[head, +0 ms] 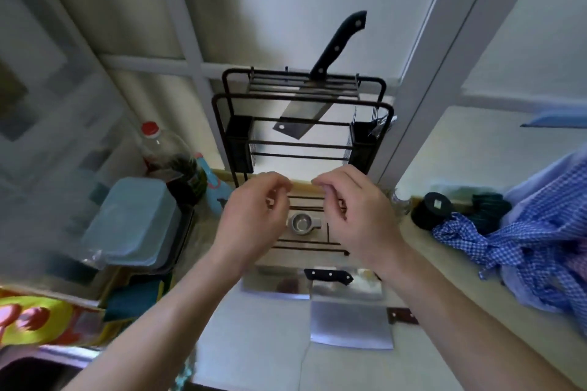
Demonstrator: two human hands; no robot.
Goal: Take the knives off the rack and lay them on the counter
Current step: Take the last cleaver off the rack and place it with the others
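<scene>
Left hand (254, 216): ours, fingers loosely curled, holding nothing.
Right hand (352, 216): ours, likewise curled, empty.
Rack (303, 98): one cleaver (305, 111) slotted in, tilted.
Counter (260, 336): two knives (349, 324) lie before us.

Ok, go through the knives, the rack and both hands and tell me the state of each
Black-handled cleaver: in the black wire rack, tilted.
Steel cleaver with brown handle: flat on the counter.
Steel cleaver with black handle: flat on counter, partly under the other.
Left hand: empty, fingers curled.
Right hand: empty, fingers curled.
</scene>
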